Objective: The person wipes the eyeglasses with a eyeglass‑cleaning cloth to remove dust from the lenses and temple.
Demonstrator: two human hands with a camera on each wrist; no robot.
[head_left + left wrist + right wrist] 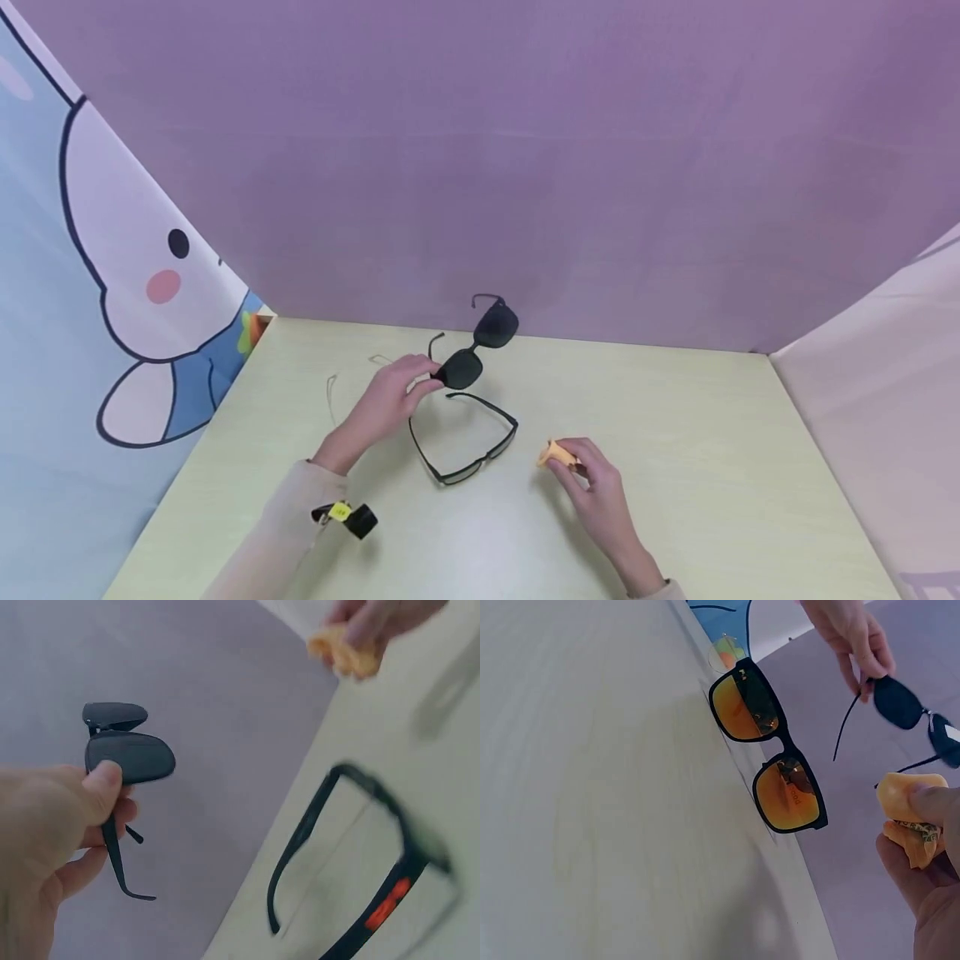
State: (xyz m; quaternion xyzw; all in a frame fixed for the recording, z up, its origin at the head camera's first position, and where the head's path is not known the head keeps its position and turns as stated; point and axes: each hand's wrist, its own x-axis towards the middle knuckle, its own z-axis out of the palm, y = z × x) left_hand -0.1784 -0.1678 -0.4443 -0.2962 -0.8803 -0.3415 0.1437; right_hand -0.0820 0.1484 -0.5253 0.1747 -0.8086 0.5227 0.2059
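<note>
My left hand (390, 396) pinches a pair of dark sunglasses (461, 369) at one lens's outer end, thumb on the lens in the left wrist view. They are raised above the table with the temples unfolded. My right hand (596, 492) holds a small bunched orange cloth (557, 454) between thumb and fingers; a dark printed patch shows in its fold in the right wrist view. Between the hands, black-framed glasses (487, 457) lie on the table with temples spread. Their lenses look mirrored orange (786, 796) from the right wrist.
Thin wire-framed glasses (331, 392) lie behind my left hand, which hides most of them. The pale table (675, 433) meets a purple backdrop (600, 208) at its far edge. A cartoon-printed cloth (120, 317) hangs at the left, and a pale one (885, 375) at the right.
</note>
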